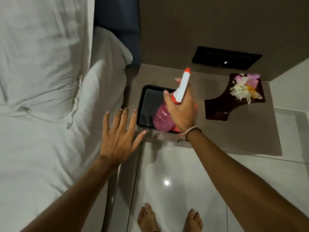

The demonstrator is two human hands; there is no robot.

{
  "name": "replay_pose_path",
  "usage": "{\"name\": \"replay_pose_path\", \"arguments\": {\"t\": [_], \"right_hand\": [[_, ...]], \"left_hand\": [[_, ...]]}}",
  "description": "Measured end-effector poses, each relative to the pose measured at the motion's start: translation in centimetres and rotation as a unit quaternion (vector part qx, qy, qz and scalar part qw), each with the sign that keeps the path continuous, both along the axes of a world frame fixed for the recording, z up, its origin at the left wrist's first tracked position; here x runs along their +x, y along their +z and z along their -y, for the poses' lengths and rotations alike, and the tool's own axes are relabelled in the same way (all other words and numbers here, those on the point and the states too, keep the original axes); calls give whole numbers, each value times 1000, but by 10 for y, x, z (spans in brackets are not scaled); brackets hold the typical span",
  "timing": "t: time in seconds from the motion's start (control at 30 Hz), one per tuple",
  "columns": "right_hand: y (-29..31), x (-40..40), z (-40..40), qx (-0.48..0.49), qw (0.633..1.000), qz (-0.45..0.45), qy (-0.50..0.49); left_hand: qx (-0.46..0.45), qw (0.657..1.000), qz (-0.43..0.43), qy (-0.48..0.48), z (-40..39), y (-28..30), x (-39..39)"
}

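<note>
Gripping the pink spray bottle (164,117) by its neck, our right hand (181,108) held it over the black tray (142,104) on the bedside table (217,139); our left hand (119,138) hovered, fingers spread, beside the bed (41,97).

No text can be read: the small white mark on the black wall panel (226,57), upper right of the frame, is too blurred to make out, and the pink spray bottle (163,118) at centre shows no legible label.
</note>
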State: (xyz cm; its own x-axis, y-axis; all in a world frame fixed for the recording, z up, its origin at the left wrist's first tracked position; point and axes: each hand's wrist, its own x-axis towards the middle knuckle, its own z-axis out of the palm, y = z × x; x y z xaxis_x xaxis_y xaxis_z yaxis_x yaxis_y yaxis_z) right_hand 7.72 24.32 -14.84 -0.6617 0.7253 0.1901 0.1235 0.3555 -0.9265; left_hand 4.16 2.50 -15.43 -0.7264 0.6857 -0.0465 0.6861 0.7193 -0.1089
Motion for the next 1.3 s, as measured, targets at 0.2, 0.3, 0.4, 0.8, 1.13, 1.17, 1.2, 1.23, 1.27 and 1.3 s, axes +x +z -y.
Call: {"name": "replay_pose_path", "arguments": {"t": [0.2,0.3,0.4,0.8,1.13,1.17,1.2,1.23,1.27,1.3], "right_hand": [[-23,-67,-1,13,998,33,52],[-34,-77,1,12,995,58,75],[-38,-79,3,12,993,69,93],[-45,69,-62,9,975,164,148],[-89,199,-71,-77,987,139,-6],[-92,207,-70,-79,987,142,-14],[-95,215,-70,-80,986,143,-19],[-98,222,-70,-79,986,146,-23],[-100,228,-70,-81,985,152,-27],[-102,232,-70,-89,983,161,-30]], "left_hand": [[25,1000,0,7,4,-10,-7],[27,1000,6,12,6,-14,-11],[24,999,19,13,5,-17,-11],[62,952,299,-16,-55,-39,18],[211,819,455,280,-172,-68,13],[210,819,443,299,-178,-71,12],[217,813,437,320,-183,-74,10],[229,799,439,341,-187,-75,10],[239,783,445,363,-190,-76,9],[244,769,453,380,-192,-76,9]]}}
